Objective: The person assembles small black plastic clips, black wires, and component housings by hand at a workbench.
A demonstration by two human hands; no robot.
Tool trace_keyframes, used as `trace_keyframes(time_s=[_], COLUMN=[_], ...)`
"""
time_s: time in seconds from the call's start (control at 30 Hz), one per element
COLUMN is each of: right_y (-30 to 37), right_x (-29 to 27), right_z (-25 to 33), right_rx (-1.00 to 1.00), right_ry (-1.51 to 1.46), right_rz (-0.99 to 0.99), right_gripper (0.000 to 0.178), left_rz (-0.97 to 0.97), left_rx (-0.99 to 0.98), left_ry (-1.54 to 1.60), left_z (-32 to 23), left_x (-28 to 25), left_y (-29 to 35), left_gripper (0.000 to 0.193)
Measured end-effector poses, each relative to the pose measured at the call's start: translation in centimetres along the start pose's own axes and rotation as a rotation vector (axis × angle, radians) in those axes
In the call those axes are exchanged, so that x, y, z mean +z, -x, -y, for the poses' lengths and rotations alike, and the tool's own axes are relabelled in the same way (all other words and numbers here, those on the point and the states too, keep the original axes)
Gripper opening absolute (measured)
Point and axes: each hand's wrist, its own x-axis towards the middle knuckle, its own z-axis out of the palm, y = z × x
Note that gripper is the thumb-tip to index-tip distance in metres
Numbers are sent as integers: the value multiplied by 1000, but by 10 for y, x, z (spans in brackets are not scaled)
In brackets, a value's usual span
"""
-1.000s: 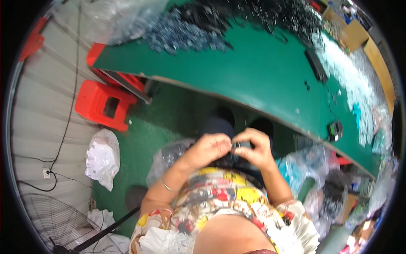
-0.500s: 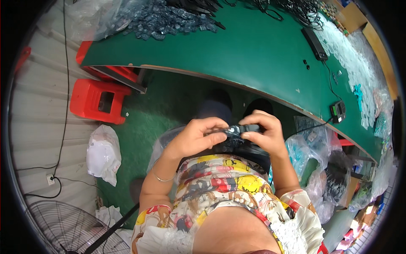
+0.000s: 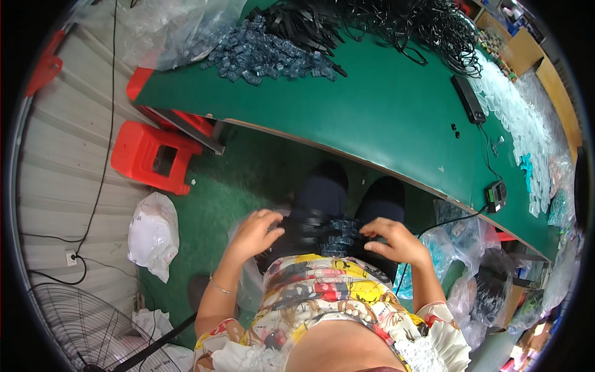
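Note:
Over my lap my hands are apart from each other. My left hand (image 3: 255, 235) is open, thumb and fingers spread, beside a bundle of black straps (image 3: 308, 228) lying across my thighs. Next to the straps lies a cluster of small dark translucent plastic pieces (image 3: 339, 237), too fine to tell whether they are fixed to the straps. My right hand (image 3: 394, 240) is open too, with its bent fingertips close to the right side of that cluster. Nothing shows between the fingers of either hand.
Ahead, a green table (image 3: 372, 118) bears a heap of similar translucent pieces (image 3: 266, 56), black straps (image 3: 304, 28) and tangled black cords (image 3: 434, 31). A black power strip (image 3: 468, 99) lies right. Red stool (image 3: 155, 158), white bag (image 3: 153, 235) and fan (image 3: 68, 328) stand left.
My hands held a dark strap piece together before; now they have let go and moved apart. The straps and translucent pieces on my lap show plainly. The view has shifted slightly.

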Motion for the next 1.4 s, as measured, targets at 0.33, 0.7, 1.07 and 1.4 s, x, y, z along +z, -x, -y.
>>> trace_keyframes(time_s=[0.33, 0.7, 1.07, 1.4], right_y=[-157, -194, -354, -420], right_x=[-59, -77, -125, -128], right_z=[-3, -34, -30, 18], right_rx=[-226, -110, 202, 276], right_ry=[136, 69, 527, 845], right_rz=[-470, -548, -677, -595], right_gripper=[11, 8, 66, 91], left_rz=[-738, -629, -774, -767], left_rx=[505, 226, 288, 298], left_ry=[-160, -421, -368, -323], left_z=[-65, -43, -39, -38], left_x=[-65, -59, -55, -62], left_y=[-197, -276, -257, -257], left_gripper=[29, 30, 24, 24])
